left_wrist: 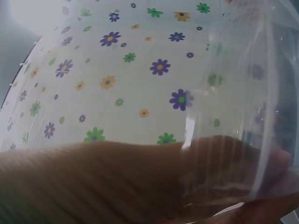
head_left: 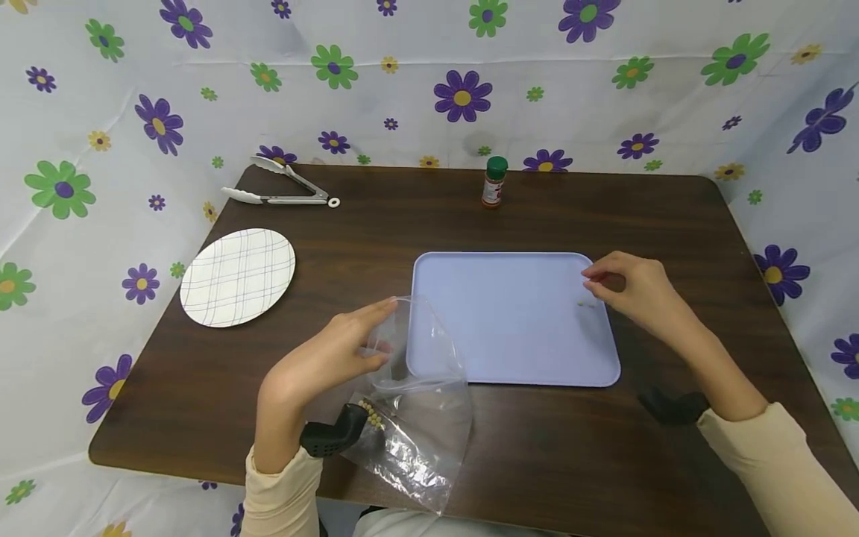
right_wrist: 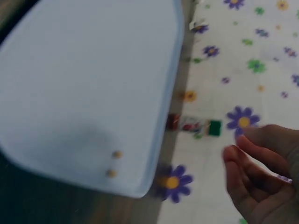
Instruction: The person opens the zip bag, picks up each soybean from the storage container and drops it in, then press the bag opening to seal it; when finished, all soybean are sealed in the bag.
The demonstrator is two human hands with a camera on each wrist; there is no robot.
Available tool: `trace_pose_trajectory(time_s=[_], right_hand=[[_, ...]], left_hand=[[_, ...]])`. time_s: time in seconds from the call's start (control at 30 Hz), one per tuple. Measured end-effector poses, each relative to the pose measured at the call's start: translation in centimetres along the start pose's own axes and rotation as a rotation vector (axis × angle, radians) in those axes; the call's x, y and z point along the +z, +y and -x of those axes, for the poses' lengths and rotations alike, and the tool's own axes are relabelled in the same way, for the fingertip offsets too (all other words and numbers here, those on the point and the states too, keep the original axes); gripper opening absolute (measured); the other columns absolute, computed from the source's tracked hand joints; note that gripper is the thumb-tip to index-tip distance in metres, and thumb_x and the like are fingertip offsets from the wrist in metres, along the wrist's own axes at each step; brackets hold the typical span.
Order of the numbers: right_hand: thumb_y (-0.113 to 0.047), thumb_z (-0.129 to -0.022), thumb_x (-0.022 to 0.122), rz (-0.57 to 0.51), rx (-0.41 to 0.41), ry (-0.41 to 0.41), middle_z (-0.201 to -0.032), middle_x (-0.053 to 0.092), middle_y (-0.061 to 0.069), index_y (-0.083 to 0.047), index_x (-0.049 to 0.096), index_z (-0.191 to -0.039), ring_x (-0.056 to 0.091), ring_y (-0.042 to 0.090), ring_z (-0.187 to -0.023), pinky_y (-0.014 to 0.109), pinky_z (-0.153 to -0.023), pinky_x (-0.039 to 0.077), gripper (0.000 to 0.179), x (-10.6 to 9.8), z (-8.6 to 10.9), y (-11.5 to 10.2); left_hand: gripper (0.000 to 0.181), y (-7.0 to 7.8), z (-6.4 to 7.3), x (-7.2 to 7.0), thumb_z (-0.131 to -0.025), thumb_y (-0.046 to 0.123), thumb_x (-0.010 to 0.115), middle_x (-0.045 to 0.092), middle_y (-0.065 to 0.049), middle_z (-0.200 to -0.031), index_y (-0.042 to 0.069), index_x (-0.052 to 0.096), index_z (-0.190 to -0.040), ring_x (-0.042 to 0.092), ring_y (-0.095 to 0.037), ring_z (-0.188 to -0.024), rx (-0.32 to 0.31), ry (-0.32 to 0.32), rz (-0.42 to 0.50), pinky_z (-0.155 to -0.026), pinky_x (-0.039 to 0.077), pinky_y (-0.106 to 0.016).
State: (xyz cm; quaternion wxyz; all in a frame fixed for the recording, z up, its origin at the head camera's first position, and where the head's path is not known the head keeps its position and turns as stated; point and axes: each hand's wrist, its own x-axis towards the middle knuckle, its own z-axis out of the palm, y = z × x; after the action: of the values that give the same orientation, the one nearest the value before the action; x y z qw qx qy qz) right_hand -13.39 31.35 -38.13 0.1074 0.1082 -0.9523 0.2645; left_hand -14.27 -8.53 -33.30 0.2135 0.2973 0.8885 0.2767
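Note:
A clear plastic bag point(head_left: 429, 418) hangs from my left hand point(head_left: 329, 350), which holds it by the mouth; the plastic covers part of the hand in the left wrist view. Several small tan round pieces point(head_left: 371, 415) lie low in the bag. My right hand point(head_left: 634, 287) hovers over the right edge of the pale blue tray point(head_left: 510, 321). Its thumb and fingers are bent toward each other, with nothing visible between the tips. Two small tan round pieces point(right_wrist: 114, 163) sit on the tray close to this hand.
White tongs point(head_left: 295, 195) lie at the table's back left, above an oval checked plate point(head_left: 238, 277). Behind the tray stands a green-capped spice jar point(head_left: 493, 183). The dark wooden table point(head_left: 362, 246) backs onto a flowered curtain point(head_left: 403, 89).

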Motion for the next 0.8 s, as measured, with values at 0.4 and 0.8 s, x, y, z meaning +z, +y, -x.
trace_pose_trajectory(time_s=[0.4,0.8], right_hand=[[0.001,-0.075,0.069,0.044,0.034,-0.297,-0.082,0.067,0.017,0.008,0.067,-0.088,0.063,0.025,-0.075,0.041,-0.069,0.053,0.014,3.8,-0.5,4.2],[0.008,-0.073,0.068,0.203,-0.073,-0.214,-0.071,0.061,0.01,0.001,0.067,-0.074,0.056,0.018,-0.063,0.035,-0.059,0.051,0.006,5.0,0.2,4.1]], left_hand=[[0.065,-0.2,0.4,-0.1,-0.081,0.001,0.063,0.039,-0.018,-0.144,-0.004,0.035,-0.139,0.064,-0.008,-0.087,0.008,0.012,-0.015,-0.071,0.048,-0.023],[0.065,-0.2,-0.1,0.1,-0.081,0.003,0.064,0.039,-0.017,-0.144,-0.004,0.036,-0.139,0.064,-0.009,-0.086,0.02,0.015,-0.015,-0.078,0.049,-0.028]])
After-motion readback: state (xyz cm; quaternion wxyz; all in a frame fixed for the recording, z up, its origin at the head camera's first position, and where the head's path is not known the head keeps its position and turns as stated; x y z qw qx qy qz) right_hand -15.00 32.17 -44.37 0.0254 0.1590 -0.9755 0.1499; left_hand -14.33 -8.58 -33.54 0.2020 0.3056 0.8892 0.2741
